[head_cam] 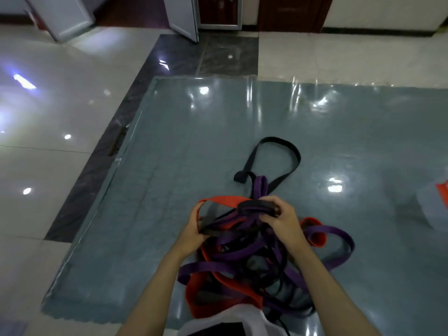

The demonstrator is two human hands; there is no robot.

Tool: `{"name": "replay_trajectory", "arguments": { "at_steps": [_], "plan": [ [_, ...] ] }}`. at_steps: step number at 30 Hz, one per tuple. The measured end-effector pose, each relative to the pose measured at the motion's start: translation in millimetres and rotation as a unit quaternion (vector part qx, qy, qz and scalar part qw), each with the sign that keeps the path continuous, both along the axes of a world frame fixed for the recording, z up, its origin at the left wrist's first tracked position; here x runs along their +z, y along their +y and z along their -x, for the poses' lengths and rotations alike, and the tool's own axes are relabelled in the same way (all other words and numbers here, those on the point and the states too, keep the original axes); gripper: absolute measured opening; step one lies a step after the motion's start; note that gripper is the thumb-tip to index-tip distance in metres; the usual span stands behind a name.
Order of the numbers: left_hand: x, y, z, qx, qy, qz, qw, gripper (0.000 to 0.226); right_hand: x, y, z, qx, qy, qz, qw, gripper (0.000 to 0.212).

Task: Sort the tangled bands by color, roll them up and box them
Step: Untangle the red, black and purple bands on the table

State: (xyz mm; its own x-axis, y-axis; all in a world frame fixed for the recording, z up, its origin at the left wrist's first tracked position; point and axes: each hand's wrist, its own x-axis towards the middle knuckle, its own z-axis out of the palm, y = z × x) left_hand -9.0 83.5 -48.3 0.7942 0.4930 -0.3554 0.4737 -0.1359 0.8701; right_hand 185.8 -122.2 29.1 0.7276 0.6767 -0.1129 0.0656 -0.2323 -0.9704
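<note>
Bands (pixel 244 258) in purple, red and black, heaped in one tangle at the near middle of a blue-grey mat (pixel 169 166), under a glossy clear sheet. Heap directly below and between both hands, reaching back toward the body at the bottom edge. Left hand (pixel 194 230) at the heap's left side, fingers curled round a dark strand, with a wide red band (pixel 224 200) arching just above it. Right hand (pixel 282 215) at the top of the heap, fingers pinching a bunch of black and purple loops lifted a little off the pile. One black band (pixel 288 151) trailing away from the right hand in a long loop across the mat, far side. Purple band (pixel 339 238) curling out to the right of the right forearm, beside a red loop (pixel 316 235). Clear plastic box (pixel 434 204) with something orange in it at the right edge, well apart from the heap. Pale tiled floor (pixel 48 154) around the mat, a dark strip along its left edge.
</note>
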Motion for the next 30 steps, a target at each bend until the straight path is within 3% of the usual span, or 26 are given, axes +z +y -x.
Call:
{"name": "replay_trajectory", "arguments": {
  "at_steps": [6, 9, 12, 14, 17, 22, 25, 28, 30],
  "plan": [
    [8, -14, 15, -0.027, -0.003, 0.011, 1.0, 0.099, 22, -39, -8, -0.16, 0.049, -0.093, 0.981, 0.049],
    [11, -20, 20, -0.033, -0.008, 0.012, 0.999, 0.096, 25, -57, 0, -0.176, 0.022, -0.08, 0.981, 0.045],
    [18, -25, 21, -0.013, 0.009, 0.02, 1.0, 0.086, 11, -72, 5, -0.169, -0.054, -0.008, 0.984, 0.041],
    [21, -23, 23, -0.028, 0.011, 0.007, 1.0, 0.08, -1, -84, 7, -0.138, -0.125, 0.041, 0.982, 0.049],
    [23, -24, 27, -0.044, 0.012, -0.032, 0.998, 0.072, -13, -102, 12, -0.032, -0.222, 0.113, 0.968, 0.077],
    [23, -33, 32, -0.053, 0.095, -0.165, 0.98, 0.06, -26, -114, 19, 0.157, -0.296, 0.209, 0.919, 0.081],
    [23, -37, 31, -0.055, 0.104, -0.211, 0.97, 0.058, -19, -112, 25, 0.207, -0.253, 0.258, 0.909, 0.085],
    [28, -48, 26, -0.048, 0.088, -0.244, 0.964, 0.043, 4, -105, 32, 0.261, -0.082, 0.297, 0.915, 0.127],
    [28, -58, 25, -0.045, 0.045, -0.201, 0.977, 0.039, 15, -99, 32, 0.269, 0.001, 0.274, 0.923, 0.122]
  ]
}}
